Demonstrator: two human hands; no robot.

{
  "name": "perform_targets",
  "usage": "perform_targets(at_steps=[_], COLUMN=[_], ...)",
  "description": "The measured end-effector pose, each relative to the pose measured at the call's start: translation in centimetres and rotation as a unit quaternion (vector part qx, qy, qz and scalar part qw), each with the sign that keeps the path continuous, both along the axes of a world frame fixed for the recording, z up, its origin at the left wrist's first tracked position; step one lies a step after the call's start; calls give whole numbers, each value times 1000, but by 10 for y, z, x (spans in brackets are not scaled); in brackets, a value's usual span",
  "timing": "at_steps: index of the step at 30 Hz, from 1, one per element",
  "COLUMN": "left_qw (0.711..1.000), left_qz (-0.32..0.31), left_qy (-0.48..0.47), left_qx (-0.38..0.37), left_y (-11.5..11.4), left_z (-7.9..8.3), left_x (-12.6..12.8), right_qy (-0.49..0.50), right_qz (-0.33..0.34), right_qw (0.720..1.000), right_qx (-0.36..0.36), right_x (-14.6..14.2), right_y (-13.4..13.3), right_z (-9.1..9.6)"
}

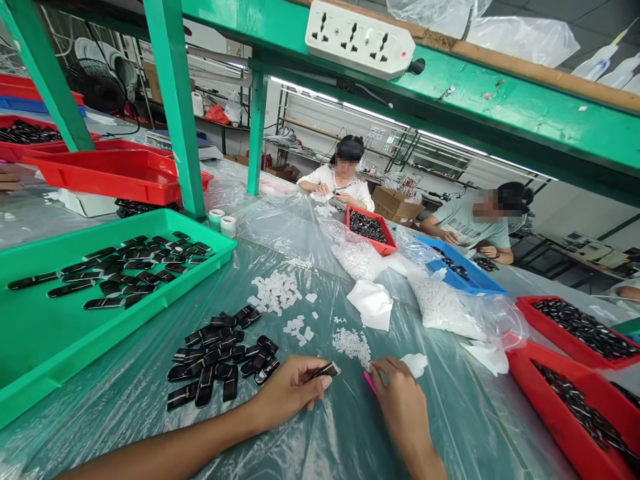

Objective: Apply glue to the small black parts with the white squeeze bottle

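My left hand (293,387) is closed around a small black glossy part (326,370), pinched between thumb and fingers. My right hand (400,400) is closed on a thin pink tool (370,382), its tip near a scatter of tiny white pieces (351,343). Both hands rest on the plastic-covered table (350,433). Just left of my left hand lies a pile of black parts (223,357). Larger white pieces (275,291) lie further back.
A green tray (35,340) with several black parts stands at the left; red trays (565,420) of black parts sit at the right. Two other people work across the table near a red tray (371,230) and a blue tray (463,267). Bags of white pieces (443,307) lie mid-table.
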State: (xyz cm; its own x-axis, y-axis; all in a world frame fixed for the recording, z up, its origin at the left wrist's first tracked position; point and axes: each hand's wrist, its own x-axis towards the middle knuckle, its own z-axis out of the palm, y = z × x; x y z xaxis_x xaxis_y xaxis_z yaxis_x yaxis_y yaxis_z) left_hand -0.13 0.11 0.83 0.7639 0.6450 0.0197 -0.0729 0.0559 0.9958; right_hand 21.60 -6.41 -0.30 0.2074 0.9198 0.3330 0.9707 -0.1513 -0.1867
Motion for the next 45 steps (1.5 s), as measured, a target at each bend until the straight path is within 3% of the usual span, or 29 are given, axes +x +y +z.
perform_targets(at_steps=[7,14,23,25,28,30,36,45], left_qw=[1000,999,999,998,998,998,997,997], left_qz=[-10,-17,-46,-50,-49,-51,-64,-53], left_qy=[-11,12,-23,-30,-39,-44,-40,-27], left_qx=[11,27,7,-1,-9,-3,11,41], left_y=[-1,-2,-2,-2,-3,-3,-2,-4], left_z=[-2,-3,-4,-6,-8,-8,-8,-5], left_x=[0,0,0,1,1,2,2,2], right_qy=[3,24,99,172,326,365,330,177], right_qz=[41,29,10,22,74,112,159,188], right_qw=[998,999,995,985,938,916,917,941], right_qx=[-42,-38,-19,19,94,122,155,217], right_x=[1,-2,-7,-16,-33,-44,-56,-59], right_y=[-1,-3,-2,-4,-9,-13,-17,-20], right_z=[4,4,7,10,13,13,13,8])
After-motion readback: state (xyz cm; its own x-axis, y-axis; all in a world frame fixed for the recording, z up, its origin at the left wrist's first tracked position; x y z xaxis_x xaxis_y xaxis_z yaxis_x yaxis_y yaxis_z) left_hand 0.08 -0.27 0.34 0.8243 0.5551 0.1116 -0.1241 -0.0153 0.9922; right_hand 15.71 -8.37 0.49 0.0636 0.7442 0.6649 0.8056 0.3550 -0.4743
